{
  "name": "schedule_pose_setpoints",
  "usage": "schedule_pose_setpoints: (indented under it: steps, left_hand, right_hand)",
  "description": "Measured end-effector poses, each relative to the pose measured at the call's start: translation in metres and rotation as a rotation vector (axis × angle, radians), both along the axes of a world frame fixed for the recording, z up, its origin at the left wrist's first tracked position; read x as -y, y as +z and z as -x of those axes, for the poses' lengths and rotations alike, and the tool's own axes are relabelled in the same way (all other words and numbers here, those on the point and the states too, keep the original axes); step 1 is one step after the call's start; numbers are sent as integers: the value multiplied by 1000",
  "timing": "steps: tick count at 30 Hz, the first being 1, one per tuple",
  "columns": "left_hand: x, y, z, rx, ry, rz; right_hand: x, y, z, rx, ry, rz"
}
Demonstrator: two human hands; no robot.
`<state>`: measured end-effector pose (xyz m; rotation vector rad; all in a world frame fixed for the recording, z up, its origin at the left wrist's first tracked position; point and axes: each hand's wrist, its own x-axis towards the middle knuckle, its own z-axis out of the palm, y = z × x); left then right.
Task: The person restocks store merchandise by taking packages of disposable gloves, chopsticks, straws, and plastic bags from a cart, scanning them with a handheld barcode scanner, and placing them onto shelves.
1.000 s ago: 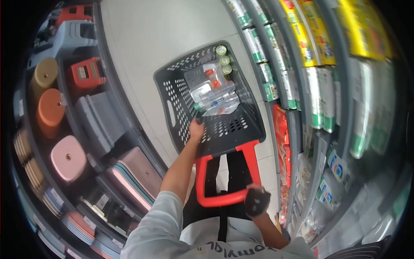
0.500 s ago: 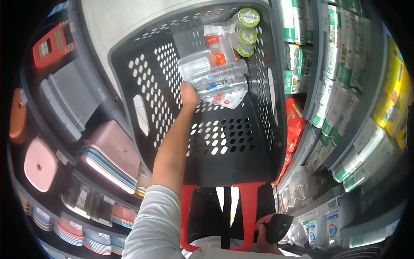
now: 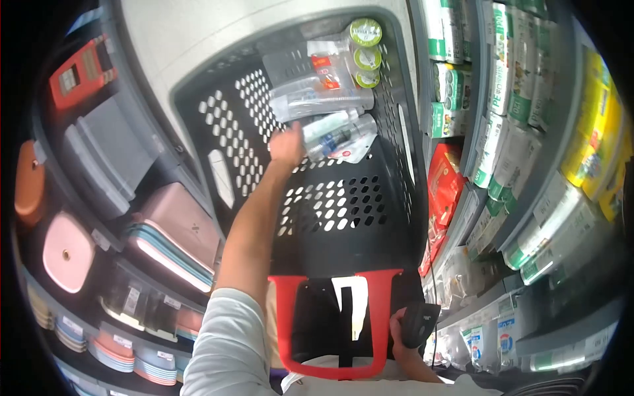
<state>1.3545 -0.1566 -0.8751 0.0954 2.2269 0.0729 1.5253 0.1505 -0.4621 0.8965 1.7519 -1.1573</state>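
My left hand (image 3: 286, 146) reaches into the dark grey shopping basket (image 3: 330, 254), fingers curled at the left end of a sleeve of clear plastic cups (image 3: 330, 124). The sleeve lies tilted, its right end higher, and motion blurs it. Just below it is another clear pack with a blue label (image 3: 333, 140), partly over a white packet (image 3: 358, 150). Above lies a further clear sleeve (image 3: 320, 99). My right hand (image 3: 397, 328), low at the right beside the red handle (image 3: 380, 317), is closed around a black handheld device (image 3: 420, 325); some fingers are hidden behind it.
Green-lidded containers (image 3: 366, 58) stand in the basket's far right corner. Shelves flank the basket closely: pink lidded boxes (image 3: 181, 221) and grey bins (image 3: 109, 155) at left, wrapped green-and-white rolls (image 3: 502, 59) and red bags (image 3: 444, 188) at right. Pale floor (image 3: 178, 33) shows beyond.
The cup sleeve by my left hand has shifted and tilted away from the sleeve above it, opening a gap. My right hand and the black device have risen slightly. The view has shifted a little.
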Motion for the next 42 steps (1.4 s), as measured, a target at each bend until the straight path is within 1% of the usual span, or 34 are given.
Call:
schedule_pose_setpoints:
  steps: [2,3,4,5,6,7,8,10,11,12,14,15,17,18,20,21,22,24,25,26,28,29,30,32,33,34,36,37,38,40,41,42]
  left_hand:
    - [-20,62,30,170,97,-1]
    - [-25,88,36,157,111,8]
    - [-27,116,44,137,125,14]
    - [-26,146,53,156,170,35]
    - [-26,178,61,161,234,47]
    - [-23,211,69,155,293,35]
    - [-19,244,76,153,354,19]
    - [-2,292,79,170,506,-165]
    - [4,309,81,204,648,-293]
    - [13,307,61,231,933,-541]
    - [1,357,62,366,1215,-803]
    - [-1,364,57,364,1199,-813]
    - [-4,376,35,256,1308,-1036]
    - [-6,385,27,258,1298,-1041]
    - [-7,400,8,313,1398,-1221]
    - [-10,401,-6,271,1403,-1274]
    - [-13,407,-15,266,1404,-1269]
    - [-20,421,-26,268,1478,-1286]
    - [-22,422,-32,282,1463,-1310]
    - [-24,422,-39,288,1456,-1310]
    - [-29,422,-46,376,1475,-1409]
    - [-27,423,-46,465,1458,-1430]
    - [-30,420,-45,464,1454,-1437]
    - [-42,418,-42,201,1126,-1319]
    - [-46,426,-42,188,995,-1386]
    - [-46,434,-41,139,881,-1292]
    - [-55,433,-55,117,1101,-1672]
    - [-44,432,-60,258,1238,-1536]
    - [-49,462,-50,240,1568,-1516]
    - [-45,457,-45,297,1662,-1727]
    - [-43,452,-37,389,1652,-1862]
    - [-42,448,-32,391,1649,-1864]
  right_hand:
    - [2,6,-8,-333,675,-293]
    - [0,9,-8,-471,855,-378]
    - [5,14,-10,-499,839,-389]
    - [14,20,-9,-401,277,-246]
    - [25,30,15,-292,-276,-78]
    - [18,43,43,-209,-221,41]
    - [20,49,66,-237,-233,37]
    - [25,58,98,-248,80,76]
    - [31,61,113,-295,89,55]
    - [38,61,124,-339,97,31]
    - [48,53,131,-361,-106,5]
    - [52,46,135,-374,-115,-3]
    - [57,34,136,-351,-203,-131]
    - [59,27,134,-357,-210,-136]
    - [64,14,129,-507,-363,-53]
    - [66,13,128,-517,-380,21]
    - [70,20,126,-516,-380,28]
    - [76,37,125,-587,-485,121]
    - [74,40,121,-592,-535,176]
    - [75,48,117,-594,-542,172]
    - [74,69,116,-633,-578,242]
    - [72,75,116,-591,-570,284]
    - [70,77,113,-597,-568,283]
    - [70,75,105,-694,-285,76]
    - [76,73,102,-826,-160,-68]
    - [80,67,102,-1051,76,-261]
    - [96,90,102,-1143,180,-279]
    - [104,94,98,-1197,235,-220]
    - [112,98,95,-1253,291,-160]
    - [125,122,91,-1214,483,-66]
    - [129,126,90,-1192,523,-18]
    - [129,126,89,-1194,523,-20]
